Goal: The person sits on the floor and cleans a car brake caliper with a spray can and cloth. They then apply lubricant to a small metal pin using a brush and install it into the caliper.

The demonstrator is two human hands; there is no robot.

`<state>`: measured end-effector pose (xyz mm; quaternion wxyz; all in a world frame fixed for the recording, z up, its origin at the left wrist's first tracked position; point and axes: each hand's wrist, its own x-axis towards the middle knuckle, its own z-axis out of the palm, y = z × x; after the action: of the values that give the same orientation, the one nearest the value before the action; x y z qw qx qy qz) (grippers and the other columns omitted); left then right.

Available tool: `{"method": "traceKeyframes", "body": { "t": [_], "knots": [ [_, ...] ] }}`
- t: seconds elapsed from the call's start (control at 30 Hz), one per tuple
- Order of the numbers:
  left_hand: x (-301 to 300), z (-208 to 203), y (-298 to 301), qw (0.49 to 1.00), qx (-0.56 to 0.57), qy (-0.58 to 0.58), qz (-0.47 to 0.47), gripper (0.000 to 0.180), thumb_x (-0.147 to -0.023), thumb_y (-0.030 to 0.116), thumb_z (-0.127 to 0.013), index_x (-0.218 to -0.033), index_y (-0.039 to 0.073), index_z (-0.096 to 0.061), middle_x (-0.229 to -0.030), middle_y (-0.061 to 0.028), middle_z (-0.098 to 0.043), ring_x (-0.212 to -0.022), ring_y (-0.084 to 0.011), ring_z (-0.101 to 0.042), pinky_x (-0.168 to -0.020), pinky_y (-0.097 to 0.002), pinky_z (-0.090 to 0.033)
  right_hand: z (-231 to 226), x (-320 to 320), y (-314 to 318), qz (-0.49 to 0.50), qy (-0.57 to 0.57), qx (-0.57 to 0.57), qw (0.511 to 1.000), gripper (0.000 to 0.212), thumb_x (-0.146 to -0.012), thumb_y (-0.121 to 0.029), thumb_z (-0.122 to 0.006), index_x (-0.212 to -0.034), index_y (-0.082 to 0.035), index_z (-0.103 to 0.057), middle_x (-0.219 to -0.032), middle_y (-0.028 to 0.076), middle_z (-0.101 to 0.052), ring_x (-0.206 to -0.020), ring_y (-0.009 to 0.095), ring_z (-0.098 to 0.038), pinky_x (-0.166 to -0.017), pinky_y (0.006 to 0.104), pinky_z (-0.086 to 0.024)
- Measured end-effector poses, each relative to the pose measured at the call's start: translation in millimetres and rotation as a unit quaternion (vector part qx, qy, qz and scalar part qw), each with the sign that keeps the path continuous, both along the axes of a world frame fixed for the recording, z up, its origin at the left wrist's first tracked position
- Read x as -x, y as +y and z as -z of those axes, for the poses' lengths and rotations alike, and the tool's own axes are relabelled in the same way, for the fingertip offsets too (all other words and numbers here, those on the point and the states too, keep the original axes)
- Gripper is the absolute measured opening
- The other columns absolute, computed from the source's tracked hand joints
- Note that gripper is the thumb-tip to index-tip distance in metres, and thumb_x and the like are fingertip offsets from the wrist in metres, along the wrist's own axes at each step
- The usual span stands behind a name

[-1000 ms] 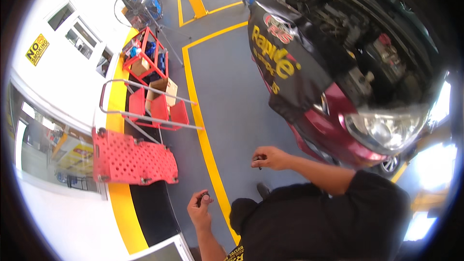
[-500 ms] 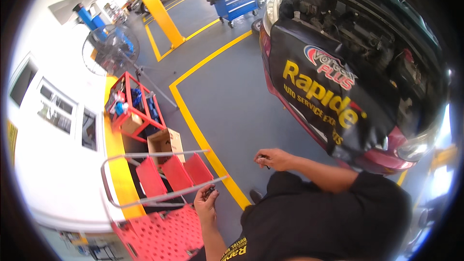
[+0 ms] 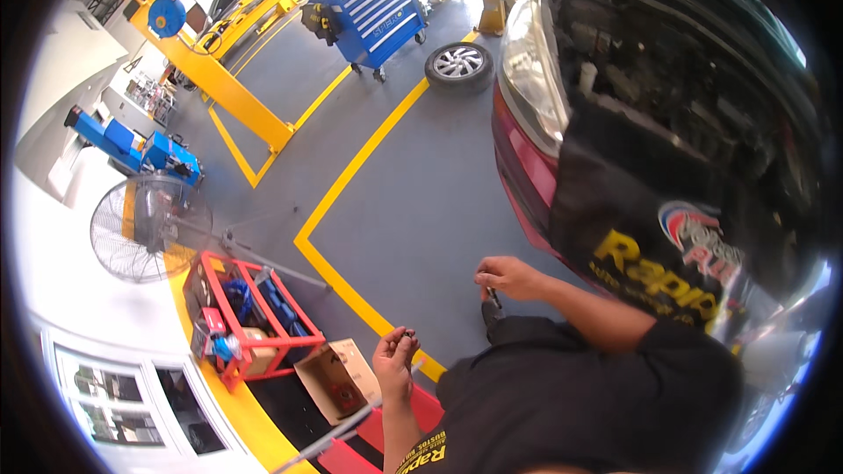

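Observation:
My left hand [image 3: 395, 365] is raised at lower centre, fingers pinched on a small dark part [image 3: 410, 334] whose kind I cannot make out. Out ahead of my body, my right hand [image 3: 513, 278] is closed on a small, slender black object [image 3: 493, 297], which points downward from the fingers. Neither hand touches anything else. On the right stands a dark red car [image 3: 525, 156] with its engine bay uncovered. A black printed fender cover [image 3: 584, 202] drapes over the car's front.
Left of me are a red tool cart [image 3: 279, 347], an open cardboard box [image 3: 313, 379] and red seats [image 3: 399, 428]. A stand fan [image 3: 132, 228] is beyond them. Farther off are a yellow lift post [image 3: 219, 88], a blue tool cabinet [image 3: 373, 31] and a wheel [image 3: 459, 64] lying flat.
My view has swung and moved forward: the red seats slid down toward the lower edge, and the wheel came into full view. Both hands still hold their small objects.

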<state>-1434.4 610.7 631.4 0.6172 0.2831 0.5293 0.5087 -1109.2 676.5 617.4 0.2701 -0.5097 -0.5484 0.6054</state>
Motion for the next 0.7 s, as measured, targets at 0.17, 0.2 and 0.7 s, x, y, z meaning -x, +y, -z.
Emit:
{"method": "traceKeyframes", "body": {
  "t": [0.17, 0.2, 0.7],
  "knots": [
    [24, 2, 171, 1.000, -0.005, 0.016, 0.008, 0.028, -0.093, -0.006, -0.067, -0.120, -0.003, -0.065, -0.110, -0.0100, -0.069, -0.092, -0.0167, -0.070, -0.085, -0.0297, -0.061, -35, 21, 180, 0.002, 0.015, -0.029, 0.999, 0.029, -0.104, -0.028, -0.054, -0.115, -0.003, -0.061, -0.089, 0.008, -0.068, -0.084, 0.019, -0.064, -0.077, 0.0349, -0.052],
    [28, 5, 207, 1.000, -0.006, 0.010, 0.004, 0.026, -0.093, -0.006, -0.068, -0.119, -0.003, -0.066, -0.108, -0.0095, -0.070, -0.089, -0.0165, -0.070, -0.084, -0.0295, -0.061, -36, 22, 215, 0.005, 0.013, -0.044, 0.999, 0.031, -0.103, -0.030, -0.054, -0.117, -0.004, -0.061, -0.089, 0.009, -0.068, -0.084, 0.021, -0.065, -0.074, 0.0362, -0.054],
    [-6, -39, 846, 0.986, -0.038, -0.038, 0.160, 0.021, -0.095, -0.003, -0.068, -0.116, -0.002, -0.067, -0.107, -0.0104, -0.071, -0.093, -0.0175, -0.070, -0.090, -0.0310, -0.060, -15, -63, 644, 0.255, -0.149, 0.035, 0.955, 0.031, -0.104, -0.028, -0.054, -0.121, -0.005, -0.066, -0.087, 0.007, -0.069, -0.080, 0.018, -0.063, -0.075, 0.0351, -0.053]
  ]
}}
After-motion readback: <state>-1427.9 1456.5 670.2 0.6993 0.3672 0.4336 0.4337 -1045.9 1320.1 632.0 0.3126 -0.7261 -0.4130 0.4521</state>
